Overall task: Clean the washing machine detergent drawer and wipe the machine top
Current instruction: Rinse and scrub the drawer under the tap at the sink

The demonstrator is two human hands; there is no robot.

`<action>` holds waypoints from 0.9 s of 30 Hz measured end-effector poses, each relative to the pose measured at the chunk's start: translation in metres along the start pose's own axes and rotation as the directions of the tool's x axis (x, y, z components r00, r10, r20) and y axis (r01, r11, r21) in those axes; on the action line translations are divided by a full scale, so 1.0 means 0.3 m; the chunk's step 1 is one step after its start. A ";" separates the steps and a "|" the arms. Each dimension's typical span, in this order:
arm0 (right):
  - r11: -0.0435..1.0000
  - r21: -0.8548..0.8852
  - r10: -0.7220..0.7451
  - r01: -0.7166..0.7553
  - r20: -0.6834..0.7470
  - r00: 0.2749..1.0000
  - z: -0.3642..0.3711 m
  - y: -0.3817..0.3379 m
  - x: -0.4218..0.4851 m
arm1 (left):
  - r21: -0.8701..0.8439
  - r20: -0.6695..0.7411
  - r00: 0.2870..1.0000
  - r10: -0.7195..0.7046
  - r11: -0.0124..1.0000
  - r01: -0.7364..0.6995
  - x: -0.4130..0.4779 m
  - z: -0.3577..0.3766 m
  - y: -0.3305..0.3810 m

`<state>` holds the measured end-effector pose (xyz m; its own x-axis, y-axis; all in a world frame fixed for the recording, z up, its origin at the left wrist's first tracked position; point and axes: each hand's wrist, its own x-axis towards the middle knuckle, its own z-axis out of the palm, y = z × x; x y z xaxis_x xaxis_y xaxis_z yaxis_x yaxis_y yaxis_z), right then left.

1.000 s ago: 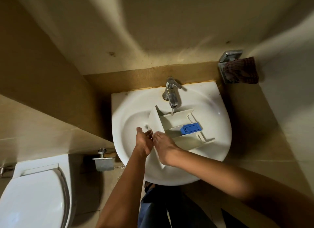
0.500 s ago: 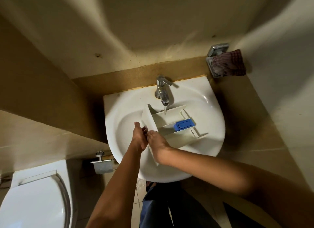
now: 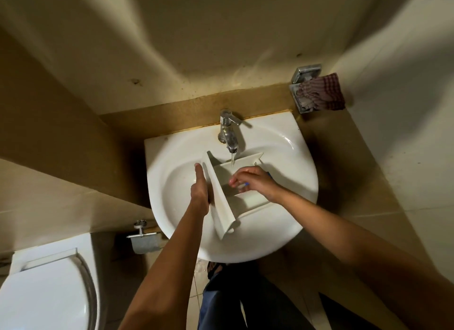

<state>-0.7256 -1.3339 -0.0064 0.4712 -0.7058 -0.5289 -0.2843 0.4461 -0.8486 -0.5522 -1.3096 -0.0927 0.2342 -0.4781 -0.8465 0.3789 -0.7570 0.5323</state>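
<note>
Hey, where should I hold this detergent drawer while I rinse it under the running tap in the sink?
Probably by the front panel of the detergent drawer, coming from the left as the left hand does. That panel is a wide flat slab overhanging the tray, and gripping it leaves the open compartments under the tap free for the right hand.
</note>
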 end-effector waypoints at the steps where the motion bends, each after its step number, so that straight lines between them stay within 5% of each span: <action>1: 0.983 0.177 0.060 -0.040 -0.110 0.992 -0.005 0.023 0.048 | 0.010 -0.011 1.000 0.006 1.000 -0.006 -0.042 0.013 0.020; 5: 0.662 0.750 0.263 -0.009 -0.220 0.939 0.006 0.038 0.202 | 0.173 -0.119 0.992 0.036 0.985 -0.015 -0.111 0.075 0.028; 8: 0.474 0.880 0.323 -0.015 -0.158 0.933 0.015 0.009 0.254 | 0.295 -0.192 0.975 0.115 0.954 -0.054 -0.127 0.104 0.014; 17: 0.337 0.938 0.355 -0.077 -0.051 0.933 0.007 -0.007 0.277 | 0.407 -0.209 0.955 0.210 0.907 -0.110 -0.142 0.110 0.018; 20: 0.399 0.903 0.329 -0.162 0.025 0.944 0.004 -0.004 0.238 | 0.417 -0.222 0.956 0.192 0.905 -0.085 -0.141 0.116 0.028; 22: 0.627 0.733 0.313 -0.264 0.074 0.947 0.007 0.005 0.205 | 0.392 -0.236 0.960 0.151 0.919 -0.048 -0.137 0.123 0.040; 24: 0.927 0.271 0.272 -0.257 -0.016 0.962 0.020 0.022 0.170 | 0.350 -0.249 0.964 0.090 0.937 0.003 -0.142 0.135 0.049; 25: 0.976 -0.065 0.202 -0.207 -0.073 0.977 0.024 0.044 0.155 | 0.319 -0.255 0.966 0.052 0.947 0.033 -0.141 0.141 0.048; 27: 0.791 -0.604 0.049 -0.102 -0.104 0.993 0.038 0.089 0.121 | 0.265 -0.270 0.963 0.014 0.962 0.060 -0.139 0.147 0.046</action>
<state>-0.7067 -1.3413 -0.0482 0.3678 -0.7366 -0.5676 -0.7767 0.0923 -0.6230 -0.5962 -1.3196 -0.0498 0.4728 -0.3506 -0.8084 0.1411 -0.8754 0.4623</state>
